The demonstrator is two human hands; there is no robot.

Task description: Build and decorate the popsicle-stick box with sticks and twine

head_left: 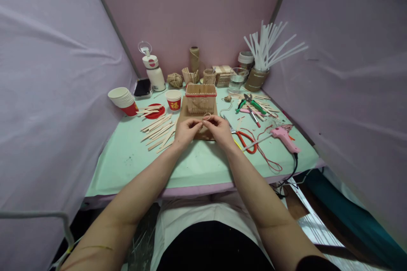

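My left hand (187, 130) and my right hand (220, 130) meet above a brown board (203, 136), fingertips pinched together. Between them a thin, pale loop of cord (207, 116) stands up from the fingertips; its ends are hidden by the fingers. Just beyond, a small box made of wooden sticks (201, 103), trimmed with red cord along its rim, sits on the board. Red-handled scissors (247, 140) lie right of my right hand, and loose wooden sticks (159, 130) are spread left of my left hand.
A pink glue gun (285, 139) with a black cable lies at the right, near red cord (265, 159) and green-handled pliers (250, 103). Paper cups (123, 99), a bottle (155, 72), a water cup (237, 80) and a pot of white glue sticks (257, 79) stand farther back. Fabric walls enclose the table.
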